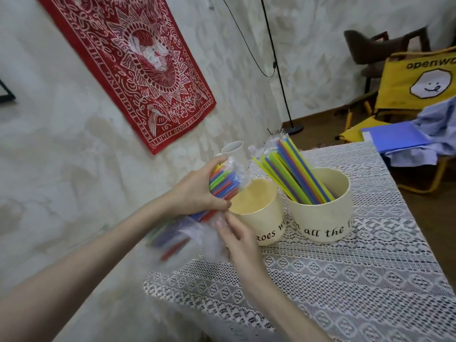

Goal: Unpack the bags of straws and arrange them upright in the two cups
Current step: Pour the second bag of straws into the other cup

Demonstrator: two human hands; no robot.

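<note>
Gripping a bundle of straws (223, 185) around its upper part, the left hand (197, 191) holds it slanted at the table's near-left corner, its top end just above the rim of the left cup (256, 213). The straws are bright blue, green, orange and red, packed tight in a clear plastic bag (212, 240) whose crinkled top pokes out past the fingers. The bag's lower part trails down to the left and is blurred, a white smear with streaks of colour behind it.

Just below, the right hand (237, 238) has its fingertips pinched on that plastic, close under the left hand's thumb.

The left cup is cream paper with black lettering on its side, and the part of its inside that shows holds no straws. Touching it, or very nearly, on the right stands the right cup (320, 215), the same make, holding a second bundle of straws (296, 174): long yellow, green, blue and orange ones leaning up to the left, with clear wrapping still bunched round their tops.

Both cups stand on a white lace cloth (345, 280) covering the table. A small white cup (234, 150) shows behind the left hand. On the wall hangs a red patterned cloth (138, 62), and a yellow folding chair (417, 90) stands past the table's far end.
</note>
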